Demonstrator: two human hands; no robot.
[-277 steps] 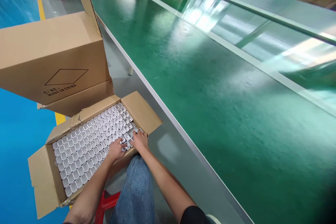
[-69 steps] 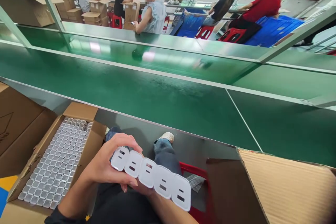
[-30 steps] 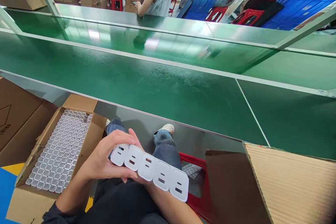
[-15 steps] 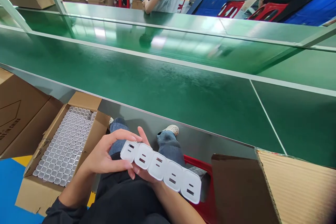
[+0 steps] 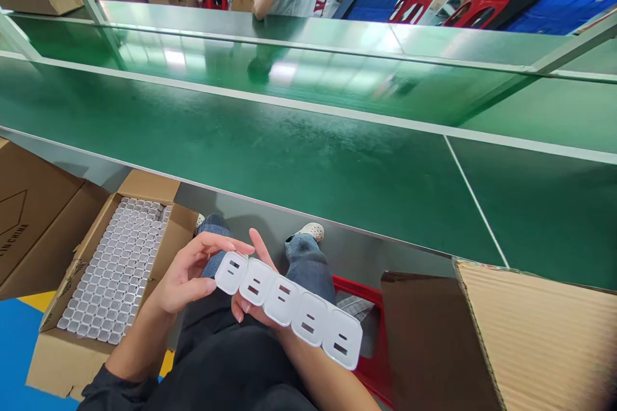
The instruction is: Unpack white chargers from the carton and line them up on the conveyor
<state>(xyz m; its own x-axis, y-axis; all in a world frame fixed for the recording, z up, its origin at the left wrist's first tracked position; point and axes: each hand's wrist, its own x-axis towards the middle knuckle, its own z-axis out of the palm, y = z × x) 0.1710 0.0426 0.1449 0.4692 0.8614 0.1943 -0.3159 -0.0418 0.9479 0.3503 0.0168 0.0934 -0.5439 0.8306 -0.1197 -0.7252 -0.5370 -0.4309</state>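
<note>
Left hand (image 5: pixel 186 275) curls half open at the left end of 5 joined white casings (image 5: pixel 278 309), contact unclear; they partly hide the right hand (image 5: pixel 261 316), whose grip I can't tell.

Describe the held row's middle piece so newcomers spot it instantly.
Start from the long green table. On its near side, the right hand supports a row of five white pieces. Take the middle piece: its larger slot sits above the smaller; both adjoining pieces show the reverse.
</note>
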